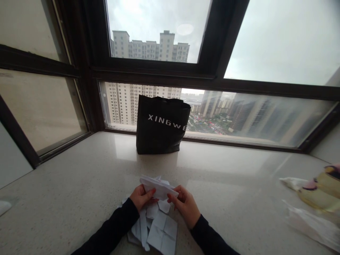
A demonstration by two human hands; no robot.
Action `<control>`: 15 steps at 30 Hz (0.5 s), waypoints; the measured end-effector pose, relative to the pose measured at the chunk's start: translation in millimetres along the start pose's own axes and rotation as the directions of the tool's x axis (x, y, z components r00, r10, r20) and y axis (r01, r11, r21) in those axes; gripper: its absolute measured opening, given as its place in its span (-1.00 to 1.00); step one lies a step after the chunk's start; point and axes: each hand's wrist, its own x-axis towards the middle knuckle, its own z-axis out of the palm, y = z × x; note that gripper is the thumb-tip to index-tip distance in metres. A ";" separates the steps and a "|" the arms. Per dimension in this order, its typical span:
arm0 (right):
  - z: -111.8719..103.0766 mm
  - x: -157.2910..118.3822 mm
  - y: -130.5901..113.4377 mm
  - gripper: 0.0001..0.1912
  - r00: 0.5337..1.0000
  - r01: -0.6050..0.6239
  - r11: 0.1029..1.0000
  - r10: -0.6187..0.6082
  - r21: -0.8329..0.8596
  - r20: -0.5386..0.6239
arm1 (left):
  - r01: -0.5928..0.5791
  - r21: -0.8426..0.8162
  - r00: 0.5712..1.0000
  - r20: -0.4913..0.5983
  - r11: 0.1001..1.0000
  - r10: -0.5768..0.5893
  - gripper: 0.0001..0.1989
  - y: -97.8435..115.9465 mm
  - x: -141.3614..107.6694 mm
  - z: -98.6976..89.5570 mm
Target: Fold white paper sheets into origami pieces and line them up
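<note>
A folded white paper (159,188) is held up between both hands. My left hand (142,198) pinches its left end, thumb in front. At its right end, my right hand (186,205) grips the lower corner between thumb and fingers. Below and behind the hands lies a loose pile of white paper pieces (162,233), some creased, some in narrow strips. Part of the pile is hidden by the held paper and my hands.
A black bag (162,131) with white letters stands upright by the window. On the right are a yellowish object (321,191) and clear plastic wrapping (313,225). A white item (4,206) sits at the left edge of the speckled counter (79,184).
</note>
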 end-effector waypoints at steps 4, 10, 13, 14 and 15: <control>-6.9 2.8 -4.7 -0.70 0.999 0.032 0.999 -0.033 -0.035 -0.039 | 0.020 -0.002 1.000 0.004 1.000 -0.020 -0.52 1.3 0.0 -0.1; -7.2 3.1 -4.3 -0.69 0.998 0.058 0.991 -0.059 -0.120 -0.007 | 0.015 -0.017 1.000 0.021 1.000 -0.014 -0.49 2.0 -1.0 2.0; -3.2 -0.2 -2.7 -0.70 0.996 0.085 0.977 -0.086 -0.196 0.001 | 0.020 -0.026 1.000 0.007 0.999 -0.020 -0.51 0.6 -0.3 1.3; -2.6 -1.6 -3.0 -0.71 0.995 0.098 0.969 -0.100 -0.227 0.003 | 0.025 -0.025 1.000 0.001 0.999 -0.025 -0.51 0.3 0.1 0.8; -2.4 -2.7 -3.7 -0.72 0.993 0.113 0.959 -0.115 -0.260 0.007 | 0.030 -0.022 1.000 -0.005 0.999 -0.030 -0.52 0.3 0.6 0.2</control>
